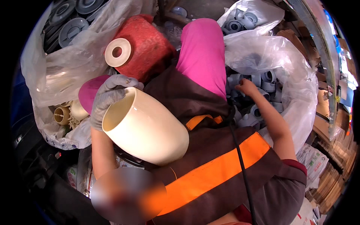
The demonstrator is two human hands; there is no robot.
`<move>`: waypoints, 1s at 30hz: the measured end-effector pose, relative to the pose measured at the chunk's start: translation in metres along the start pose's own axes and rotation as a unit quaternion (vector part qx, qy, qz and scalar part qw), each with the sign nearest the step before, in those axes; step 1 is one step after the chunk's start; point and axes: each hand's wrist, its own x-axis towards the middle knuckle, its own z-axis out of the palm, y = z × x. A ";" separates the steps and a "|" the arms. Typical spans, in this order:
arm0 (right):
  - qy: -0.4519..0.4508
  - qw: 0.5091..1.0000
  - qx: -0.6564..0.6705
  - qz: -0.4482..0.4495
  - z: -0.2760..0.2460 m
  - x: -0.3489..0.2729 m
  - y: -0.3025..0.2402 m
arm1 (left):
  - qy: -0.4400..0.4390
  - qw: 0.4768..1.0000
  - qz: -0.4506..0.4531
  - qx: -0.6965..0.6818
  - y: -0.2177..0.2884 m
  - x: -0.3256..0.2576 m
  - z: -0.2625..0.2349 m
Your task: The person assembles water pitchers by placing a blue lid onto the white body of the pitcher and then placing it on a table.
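My left hand (109, 98), in a grey work glove, is closed on the rim of a large cream plastic container (155, 129). The container is smooth and round-walled; it lies tilted across my lap with its open mouth toward the glove. My bare right hand (246, 88) reaches out to the right over a clear plastic bag (296, 80). Its fingers are curled in at the edge of a pile of grey plastic pipe fittings (267, 87); what they hold, if anything, is hidden.
A red block-like object (148, 47) with a cream ring (118, 52) on it lies ahead. Grey round lids (73, 32) fill a bag at far left; below, another bag (56, 131) holds cream parts. More grey fittings (240, 22) sit in a far-right bag. Stacked cardboard (333, 180) stands right.
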 end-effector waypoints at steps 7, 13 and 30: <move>0.235 0.952 0.181 -0.069 -0.022 0.009 0.025 | 0.005 0.999 -0.030 -0.045 0.002 0.023 0.023; 0.051 0.812 0.550 -0.188 -0.210 -0.083 -0.153 | -0.078 0.991 -0.031 0.100 0.011 0.052 0.047; -0.120 0.758 0.503 -0.398 -0.101 -0.110 -0.281 | -0.071 0.972 0.065 0.216 -0.011 0.021 -0.023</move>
